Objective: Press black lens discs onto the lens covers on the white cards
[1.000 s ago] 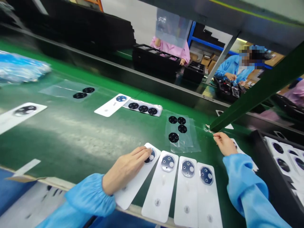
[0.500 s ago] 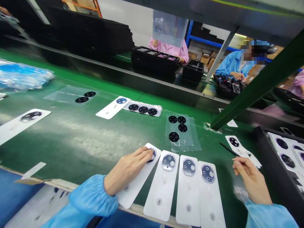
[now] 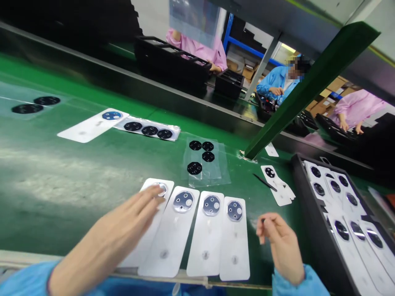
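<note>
Several white panels lie side by side along the table's front edge, each with a dark octagonal camera-shaped patch near its top. My left hand [image 3: 123, 226] is over the leftmost panel [image 3: 154, 183], fingers stretched out flat, fingertips at its patch. I cannot tell whether they touch. Beside it lie a second panel [image 3: 168, 234], a third panel [image 3: 205, 238] and a fourth panel [image 3: 235, 242]. Right of the row, my right hand [image 3: 279, 238] is raised with thumb and fingers pinched. A tiny dark spot shows at the pinch, too small to name.
Clear plastic sheets [image 3: 220, 164] carry black octagonal pieces [image 3: 194, 168]. A dark slim tool [image 3: 264, 182] lies beside loose white panels [image 3: 282, 199]. A black tray [image 3: 308, 205] of panels stands right, near a green post [image 3: 296, 102]. Co-workers [image 3: 279, 84] sit beyond.
The camera view has swung to the right, so the table's contents sit further left. The leftmost panel is now straighter, close against its neighbour. My right hand is still pinched.
</note>
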A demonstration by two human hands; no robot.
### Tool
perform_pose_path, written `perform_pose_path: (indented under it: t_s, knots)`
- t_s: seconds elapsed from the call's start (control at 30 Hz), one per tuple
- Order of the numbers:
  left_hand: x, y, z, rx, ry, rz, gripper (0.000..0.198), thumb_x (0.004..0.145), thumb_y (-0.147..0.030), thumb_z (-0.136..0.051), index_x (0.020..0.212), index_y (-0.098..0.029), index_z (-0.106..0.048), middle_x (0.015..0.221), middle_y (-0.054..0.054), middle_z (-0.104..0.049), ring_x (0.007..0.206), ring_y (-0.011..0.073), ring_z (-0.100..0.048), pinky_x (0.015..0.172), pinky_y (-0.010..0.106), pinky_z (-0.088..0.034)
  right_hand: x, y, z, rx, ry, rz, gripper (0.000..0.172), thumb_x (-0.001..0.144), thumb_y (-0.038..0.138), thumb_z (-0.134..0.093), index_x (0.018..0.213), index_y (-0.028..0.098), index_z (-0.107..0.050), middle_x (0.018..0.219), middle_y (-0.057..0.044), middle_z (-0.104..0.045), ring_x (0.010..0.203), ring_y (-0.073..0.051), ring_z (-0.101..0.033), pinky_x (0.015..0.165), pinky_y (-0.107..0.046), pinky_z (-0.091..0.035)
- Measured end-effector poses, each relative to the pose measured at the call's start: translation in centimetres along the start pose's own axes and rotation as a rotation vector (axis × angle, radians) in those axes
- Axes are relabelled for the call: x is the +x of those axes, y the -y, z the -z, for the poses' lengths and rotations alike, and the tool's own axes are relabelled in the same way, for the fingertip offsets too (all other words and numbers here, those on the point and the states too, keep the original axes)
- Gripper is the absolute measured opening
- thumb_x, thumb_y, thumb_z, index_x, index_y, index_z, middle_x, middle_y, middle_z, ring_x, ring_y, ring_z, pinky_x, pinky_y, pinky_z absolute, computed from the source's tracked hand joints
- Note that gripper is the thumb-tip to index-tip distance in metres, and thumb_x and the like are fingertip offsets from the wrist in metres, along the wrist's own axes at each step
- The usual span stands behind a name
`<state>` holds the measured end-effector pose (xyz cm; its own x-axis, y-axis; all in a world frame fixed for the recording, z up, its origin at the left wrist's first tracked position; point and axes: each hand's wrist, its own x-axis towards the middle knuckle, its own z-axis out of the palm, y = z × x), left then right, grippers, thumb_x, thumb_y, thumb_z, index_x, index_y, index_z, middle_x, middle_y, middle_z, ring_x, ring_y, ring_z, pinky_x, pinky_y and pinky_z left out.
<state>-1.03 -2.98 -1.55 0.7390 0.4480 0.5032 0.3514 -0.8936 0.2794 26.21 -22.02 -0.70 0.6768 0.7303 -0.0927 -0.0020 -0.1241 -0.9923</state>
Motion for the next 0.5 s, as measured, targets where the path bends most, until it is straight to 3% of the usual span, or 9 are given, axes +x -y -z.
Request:
perform_pose_path:
  t_s: [0.07,0.1,0.17,0.23,0.3,0.37,0.43,0.5]
  knots:
    - [0.6,-3.8,-0.2,-0.154,0.055,-0.02,0.025,0.092,-0.03,-0.041,0.111,-0.021,-0.056,0.109,0.005,-0.063,0.095,0.0188,-0.061,0.084,0.026,-0.05,-1.7,-0.3,-1.7,-0.076,0.122,0.131,0.02,0.077,0.038,-0.066,0.075,0.018,-0.064,0.07,-0.002,-0.056,0.056,-0.012,-0.052,0.047,-0.024,-0.044]
    - [1.1,-5.8,-0.4,-0.304,0.141,0.009,0.023,0.09,-0.033,-0.047,0.11,-0.024,-0.056,0.103,0.002,-0.065,0.089,0.0161,-0.063,0.079,0.022,-0.051,-2.6,-0.5,-2.5,-0.098,0.154,0.235,0.02,0.077,0.038,-0.067,0.073,0.019,-0.065,0.071,-0.002,-0.055,0.061,-0.014,-0.053,0.051,-0.025,-0.045]
    - [2.2,-9.1,-0.9,-0.667,0.35,0.135,0.019,0.085,-0.03,-0.055,0.104,-0.025,-0.059,0.094,0.0,-0.066,0.081,0.0134,-0.062,0.071,0.019,-0.051,-3.9,-0.9,-3.8,-0.114,0.201,0.423,0.016,0.079,0.037,-0.065,0.076,0.022,-0.067,0.071,-0.001,-0.051,0.062,-0.014,-0.051,0.052,-0.026,-0.043]
    - [3.2,-11.2,-1.6,-0.984,0.514,0.354,0.004,0.08,-0.022,-0.059,0.083,-0.022,-0.062,0.08,-0.003,-0.065,0.071,0.011,-0.059,0.065,0.017,-0.049,-4.8,-1.3,-4.3,-0.144,0.195,0.564,0.01,0.082,0.034,-0.062,0.085,0.027,-0.069,0.071,0.0,-0.048,0.059,-0.012,-0.048,0.049,-0.024,-0.038]
    - [3.8,-12.0,-2.4,-1.254,0.639,0.587,0.004,0.073,-0.019,-0.06,0.071,-0.019,-0.057,0.071,-0.003,-0.061,0.063,0.01,-0.054,0.057,0.017,-0.046,-5.1,-1.5,-4.0,-0.221,0.163,0.667,0.015,0.085,0.03,-0.059,0.097,0.032,-0.068,0.07,0.0,-0.045,0.057,-0.012,-0.046,0.047,-0.024,-0.034]
    - [4.0,-12.3,-3.1,-1.408,0.723,0.732,0.007,0.069,-0.02,-0.059,0.068,-0.017,-0.053,0.065,-0.003,-0.057,0.054,0.0087,-0.048,0.049,0.017,-0.042,-5.3,-1.7,-3.5,-0.314,0.132,0.738,0.023,0.088,0.032,-0.053,0.107,0.036,-0.064,0.069,0.0,-0.045,0.058,-0.013,-0.045,0.048,-0.025,-0.035]
    - [4.1,-12.4,-3.5,-1.424,0.73,0.755,0.011,0.072,-0.025,-0.055,0.066,-0.016,-0.052,0.06,-0.003,-0.053,0.048,0.0075,-0.043,0.044,0.017,-0.037,-5.3,-1.8,-3.0,-0.358,0.104,0.745,0.031,0.09,0.04,-0.046,0.118,0.037,-0.058,0.073,-0.002,-0.05,0.06,-0.015,-0.047,0.05,-0.028,-0.038]
    - [4.3,-12.6,-3.5,-1.385,0.654,0.696,0.019,0.075,-0.028,-0.051,0.062,-0.015,-0.051,0.059,-0.003,-0.051,0.05,0.0076,-0.043,0.047,0.017,-0.037,-5.4,-1.8,-2.7,-0.351,0.074,0.699,0.035,0.09,0.042,-0.045,0.124,0.038,-0.052,0.08,-0.003,-0.053,0.063,-0.016,-0.049,0.053,-0.029,-0.042]
